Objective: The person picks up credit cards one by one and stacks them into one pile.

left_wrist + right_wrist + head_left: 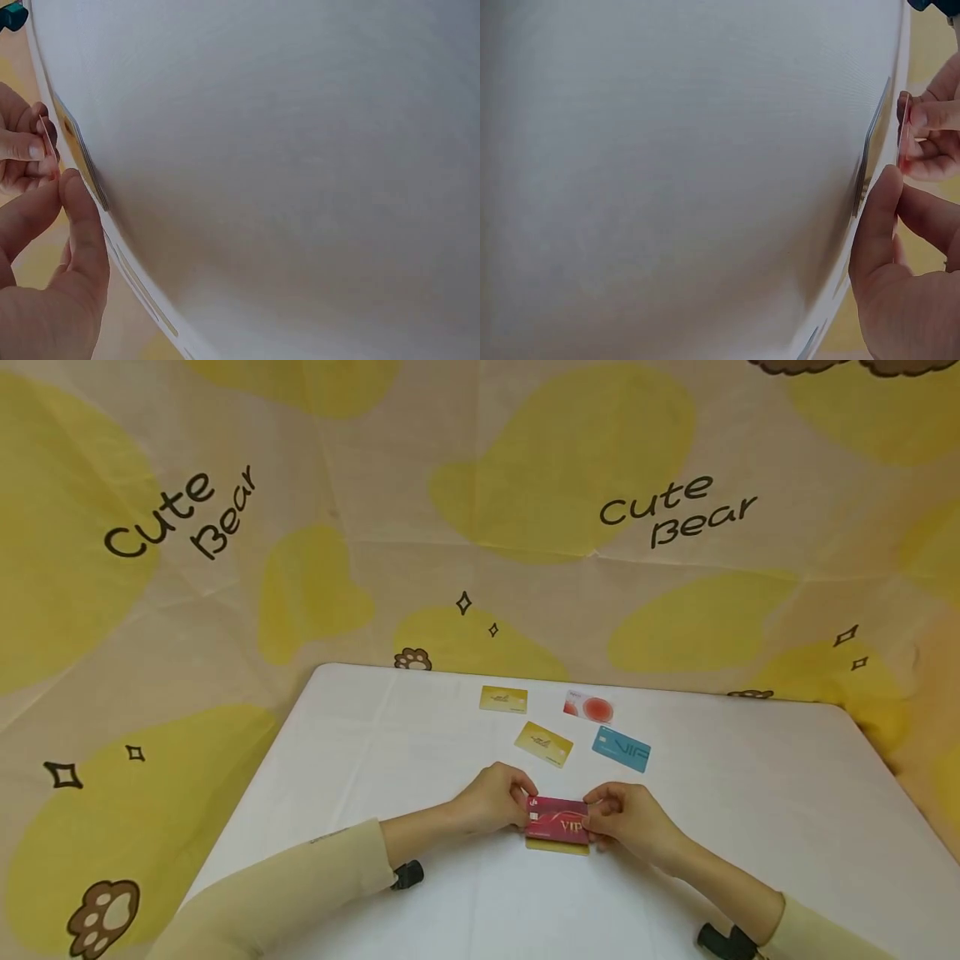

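Observation:
A red VIP card (pixel 553 820) is held level by both hands near the middle of the table. My left hand (pixel 489 799) pinches its left edge between thumb and fingers. On the opposite edge, my right hand (pixel 643 823) pinches it the same way. Just under it lies a small stack of cards (pixel 88 159) with a gold card on top, mostly hidden from the head view. Both wrist views show a gap between the held card (pixel 904 135) and the stack.
Farther back on the white table (pixel 390 727) lie two gold cards, one behind (pixel 503 699) and one nearer (pixel 543 744). A white card with red circles (pixel 588 707) and a blue VIP card (pixel 622 749) lie to their right. A patterned cloth (pixel 525 485) hangs behind.

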The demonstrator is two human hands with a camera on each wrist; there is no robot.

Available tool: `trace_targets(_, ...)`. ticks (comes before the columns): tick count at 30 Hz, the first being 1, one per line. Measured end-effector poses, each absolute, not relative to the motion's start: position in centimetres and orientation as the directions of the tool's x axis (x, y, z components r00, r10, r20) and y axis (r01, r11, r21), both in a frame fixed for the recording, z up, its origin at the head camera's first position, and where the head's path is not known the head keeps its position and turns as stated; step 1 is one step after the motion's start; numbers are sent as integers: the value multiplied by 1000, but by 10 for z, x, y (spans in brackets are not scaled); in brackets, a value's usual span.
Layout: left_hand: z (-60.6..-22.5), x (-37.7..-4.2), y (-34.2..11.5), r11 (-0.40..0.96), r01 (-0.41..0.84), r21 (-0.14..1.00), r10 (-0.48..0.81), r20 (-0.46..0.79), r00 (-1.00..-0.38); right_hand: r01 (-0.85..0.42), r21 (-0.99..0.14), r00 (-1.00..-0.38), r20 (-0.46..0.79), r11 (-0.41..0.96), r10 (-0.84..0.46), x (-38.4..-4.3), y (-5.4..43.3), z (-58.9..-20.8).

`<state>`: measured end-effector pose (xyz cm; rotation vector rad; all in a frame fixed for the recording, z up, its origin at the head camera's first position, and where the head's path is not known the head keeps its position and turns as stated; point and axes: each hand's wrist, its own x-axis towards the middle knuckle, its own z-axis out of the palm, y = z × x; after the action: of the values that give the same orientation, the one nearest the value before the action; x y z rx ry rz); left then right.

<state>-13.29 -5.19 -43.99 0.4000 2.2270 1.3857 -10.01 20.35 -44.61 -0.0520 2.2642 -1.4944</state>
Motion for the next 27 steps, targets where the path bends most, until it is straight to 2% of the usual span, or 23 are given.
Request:
trace_targets(6,-440,-131,-49,485,4,874,475,-259,-841,180,-876,-910,-321,447,-262,-99,203,-449)
trace_targets(13,-443,-129,-46,549,87,832,480,-229,-847,147,-868,-916,-300,474,-266,-99,201,-449)
trace_targets(27,-442,-127,-43,555,57,830,477,-261,-839,17,-791,-926,-242,611,-288,-98,199,-447)
